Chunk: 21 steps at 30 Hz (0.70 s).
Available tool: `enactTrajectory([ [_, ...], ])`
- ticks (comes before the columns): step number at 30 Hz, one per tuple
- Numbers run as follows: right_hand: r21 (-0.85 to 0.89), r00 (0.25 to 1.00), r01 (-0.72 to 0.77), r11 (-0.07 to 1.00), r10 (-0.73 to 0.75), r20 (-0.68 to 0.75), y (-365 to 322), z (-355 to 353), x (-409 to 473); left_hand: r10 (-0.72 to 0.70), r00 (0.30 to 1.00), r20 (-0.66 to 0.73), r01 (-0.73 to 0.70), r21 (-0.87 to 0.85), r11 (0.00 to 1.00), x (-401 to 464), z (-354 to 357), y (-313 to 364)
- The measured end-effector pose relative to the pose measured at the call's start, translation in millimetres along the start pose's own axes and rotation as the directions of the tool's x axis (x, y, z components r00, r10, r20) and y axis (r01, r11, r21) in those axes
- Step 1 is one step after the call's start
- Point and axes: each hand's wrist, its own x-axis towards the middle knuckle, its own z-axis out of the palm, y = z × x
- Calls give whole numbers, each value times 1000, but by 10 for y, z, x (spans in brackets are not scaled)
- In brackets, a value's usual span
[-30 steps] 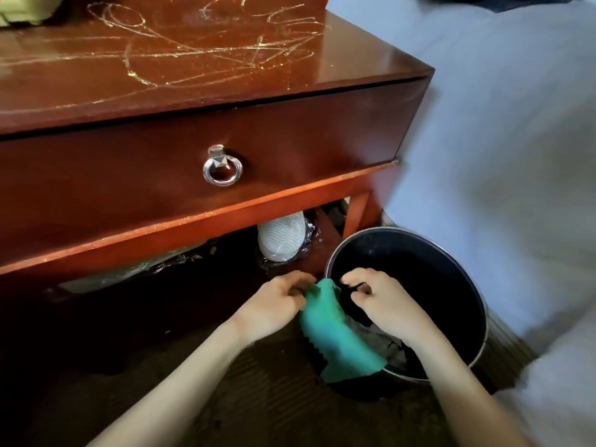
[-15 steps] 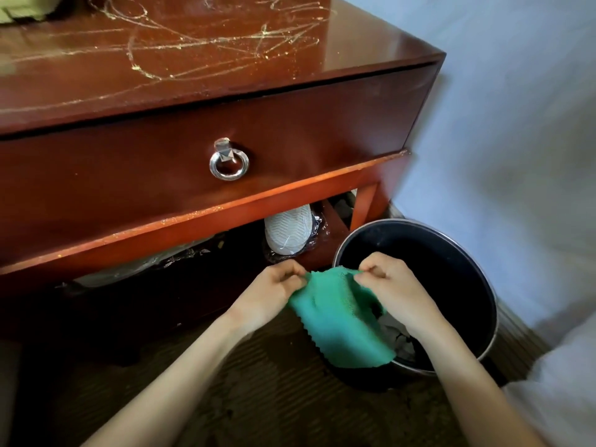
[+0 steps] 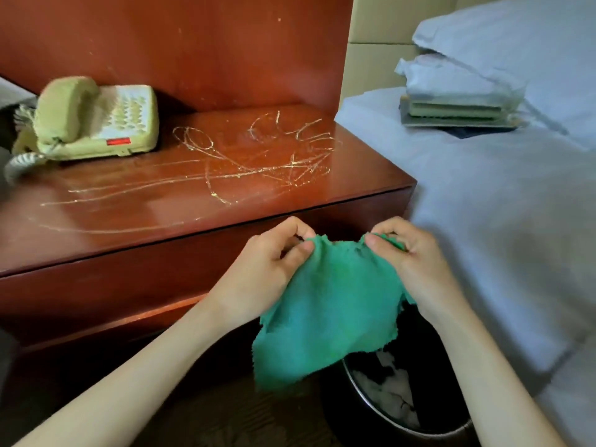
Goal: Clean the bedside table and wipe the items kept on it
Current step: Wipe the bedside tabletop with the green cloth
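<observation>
Green cloth (image 3: 325, 311): held spread in front of the bedside worktop (image 3: 193, 185), above a black bin (image 3: 403, 398). Left hand (image 3: 258, 272) and right hand (image 3: 412, 256) each pinch an upper corner (fingers curled on fabric). Worktop: pale scribble marks (image 3: 258, 162), beige telephone (image 3: 96, 121) at rear left. Bed (image 3: 500, 221) just beside, right.

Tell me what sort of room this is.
Probably a hotel bedroom: a made bed with white pillows, a wooden bedside table beside it, and a corded desk phone on that table.
</observation>
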Motion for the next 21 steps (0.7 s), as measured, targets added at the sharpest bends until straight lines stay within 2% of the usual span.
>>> enactTrajectory([
  [7,14,985,174,985,-173,-23,-888,20,552,64,990,-129,-52,90,995,303,-829,628],
  [10,-4,968,250,968,-250,-3,-1305,42,829,40,989,-139,-29,84,996,478,-1180,904],
  [16,-20,956,295,955,-294,17,-1838,216,1429,-63,989,-133,60,-24,998,799,-1865,1309],
  [21,-124,942,336,934,-331,57,-2037,425,1869,-58,987,-152,82,159,984,1052,-2345,1367],
])
